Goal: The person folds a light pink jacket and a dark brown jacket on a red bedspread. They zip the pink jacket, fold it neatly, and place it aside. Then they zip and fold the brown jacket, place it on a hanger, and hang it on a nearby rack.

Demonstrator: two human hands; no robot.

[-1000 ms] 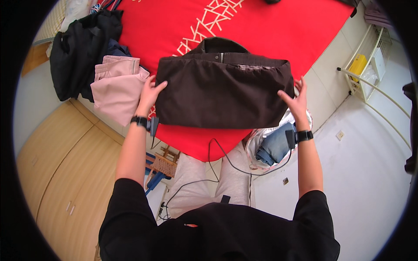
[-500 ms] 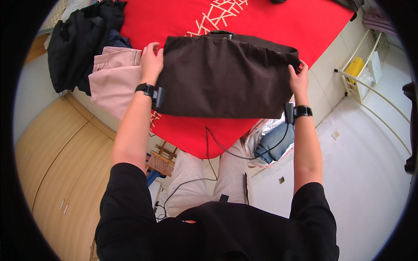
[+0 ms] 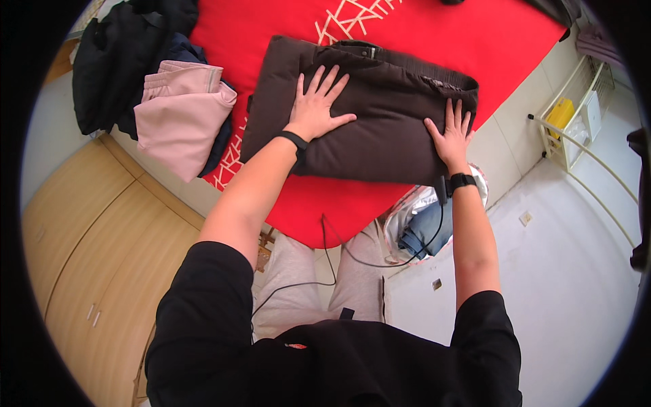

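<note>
A folded brown garment (image 3: 383, 129) is lying on a red cover (image 3: 298, 210), probably handling soft and light; left grip (image 3: 315, 113) and right grip (image 3: 451, 140) are resting spread on it, pinching nothing, its side edges likely offering hold

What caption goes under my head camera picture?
Left hand and right hand rest spread on a brown garment over red cloth.

Left head-worn fisheye, looking down past near forearms (image 3: 251, 190).

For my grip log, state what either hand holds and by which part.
Nothing is held: the left hand and right hand rest spread on top of the dark brown garment.
</note>
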